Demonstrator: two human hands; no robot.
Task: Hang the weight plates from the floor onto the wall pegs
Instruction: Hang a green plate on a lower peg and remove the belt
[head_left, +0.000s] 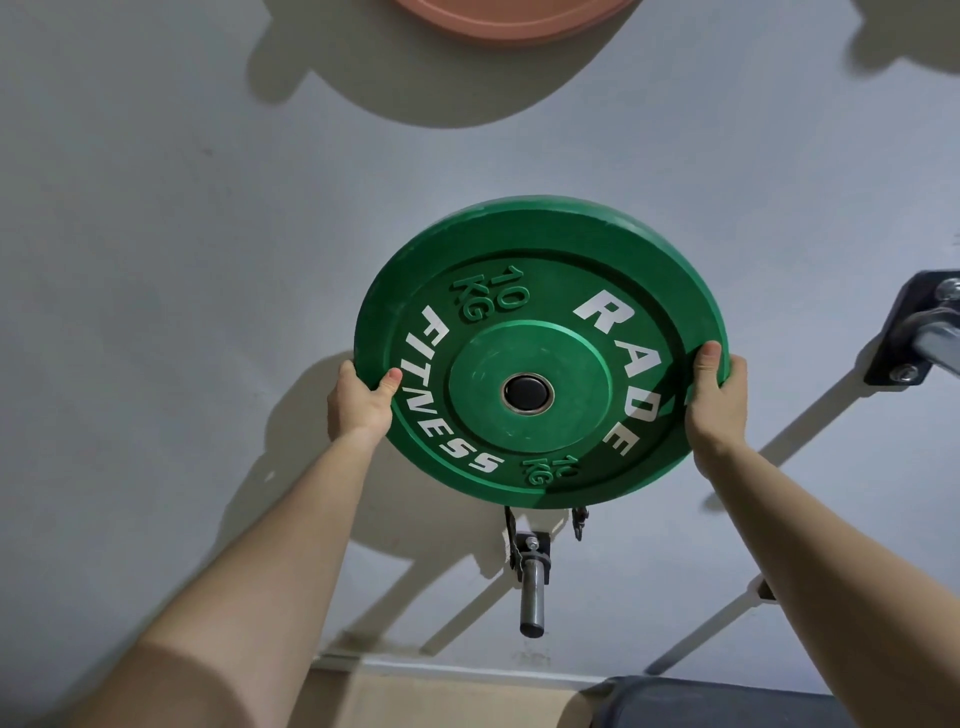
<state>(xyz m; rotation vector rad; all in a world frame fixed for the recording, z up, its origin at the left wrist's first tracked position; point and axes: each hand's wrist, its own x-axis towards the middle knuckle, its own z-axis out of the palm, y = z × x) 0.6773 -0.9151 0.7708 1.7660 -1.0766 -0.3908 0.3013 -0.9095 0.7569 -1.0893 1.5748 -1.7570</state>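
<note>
Left hand (361, 400): I'm seeing it gripping the left rim of the round green rubber weight plate (566, 374), thumb lying on the face.
Right hand (714, 400): gripping the right rim.
Plate: being held up against the grey wall (182, 260), just above the short steel wall peg (531, 597).
Top edge: salmon round plate (514, 21) showing partly.

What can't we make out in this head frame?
All head view.
Fingers of left hand and right hand: behind the green plate; only thumbs show.
Whether it is seated on a peg: the plate hides what is behind it.
The pink plate: cut by top edge.
The right peg: cut by right edge.
The dark object, bottom right: cut by bottom edge, unidentifiable.
</note>
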